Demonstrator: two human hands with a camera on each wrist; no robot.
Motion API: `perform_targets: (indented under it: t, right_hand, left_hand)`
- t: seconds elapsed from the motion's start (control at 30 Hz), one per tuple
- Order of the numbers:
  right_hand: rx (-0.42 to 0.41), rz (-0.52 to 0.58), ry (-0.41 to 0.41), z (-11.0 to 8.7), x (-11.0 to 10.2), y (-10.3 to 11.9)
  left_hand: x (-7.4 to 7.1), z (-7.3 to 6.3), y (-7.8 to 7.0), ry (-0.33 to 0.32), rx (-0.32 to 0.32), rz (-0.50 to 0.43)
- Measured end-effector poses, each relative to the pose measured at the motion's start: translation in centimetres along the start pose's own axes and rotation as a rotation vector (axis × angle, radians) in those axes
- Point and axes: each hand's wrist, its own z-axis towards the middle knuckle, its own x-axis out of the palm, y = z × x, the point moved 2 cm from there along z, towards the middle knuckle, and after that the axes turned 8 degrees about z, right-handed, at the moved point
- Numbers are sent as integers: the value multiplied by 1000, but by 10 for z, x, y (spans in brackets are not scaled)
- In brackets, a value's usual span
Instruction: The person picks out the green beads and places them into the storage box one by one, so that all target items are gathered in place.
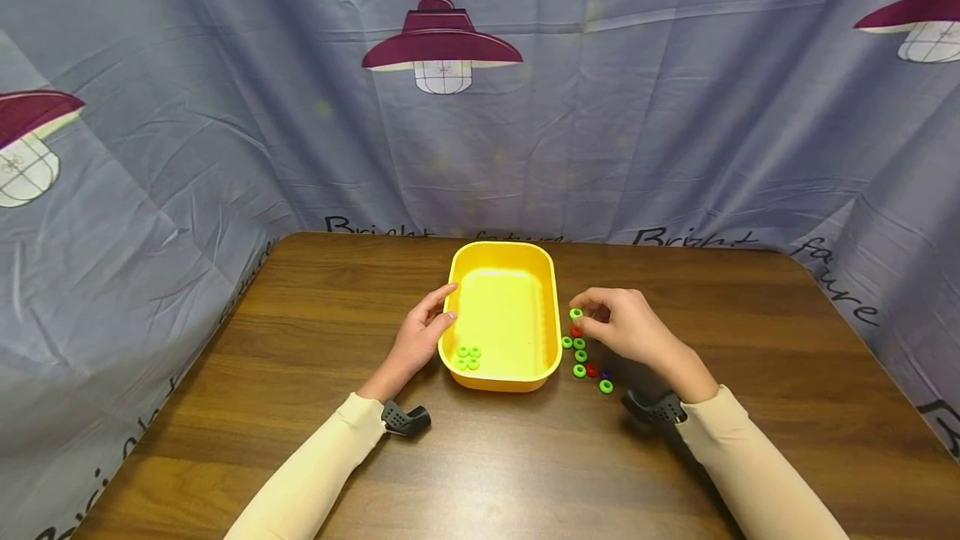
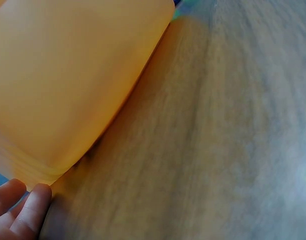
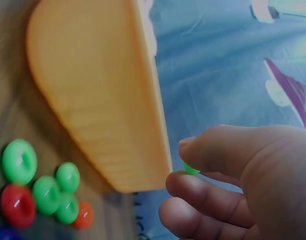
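Note:
A yellow bin (image 1: 498, 383) stands on the table, several small green rings (image 1: 468, 358) inside its near left corner. At the bin's left rim my left hand (image 1: 420, 336) rests, thumb and forefinger stretched apart over the edge; its fingertips (image 2: 35, 205) touch the bin in the left wrist view. Right of the bin, my right hand (image 1: 626, 325) pinches a green ring (image 3: 191, 169) between thumb and forefinger, mostly covered by them. Below that hand, loose green rings (image 1: 581, 356), red rings (image 1: 592, 370) and a dark purple one (image 1: 606, 375) lie in a loose line.
The wooden table (image 1: 480, 465) reaches back to a grey-blue curtain (image 1: 600, 123) printed with lamps and lettering. Each wrist wears a black camera strap (image 1: 405, 420). The bin's raised wall (image 3: 100, 100) stands beside the loose rings.

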Motion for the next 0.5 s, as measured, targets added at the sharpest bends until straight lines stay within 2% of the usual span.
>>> perform_targets:
  t: [0.23, 0.5]
  right_hand:
    - [-5, 58, 0, 14, 5, 20]
    - [-50, 92, 24, 28, 20, 38]
  left_hand:
    - [0, -1, 0, 0, 4, 8]
    - [0, -1, -1, 1, 14, 19]
